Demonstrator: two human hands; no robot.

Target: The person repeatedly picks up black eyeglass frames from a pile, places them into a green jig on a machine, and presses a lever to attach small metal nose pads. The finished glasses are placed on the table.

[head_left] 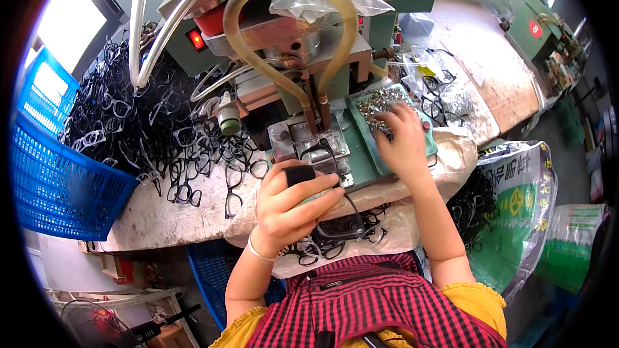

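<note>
At frame centre, my left hand (287, 209) pinches a black eyeglass frame (322, 174) before the press machine (284, 45); my right hand (403, 142), fingers spread, rests on small metal parts (377, 104). Loose frames (148, 122) crowd the table (161, 216) left.

Blk glasses frame (320, 154) flat on metal jig.
</note>
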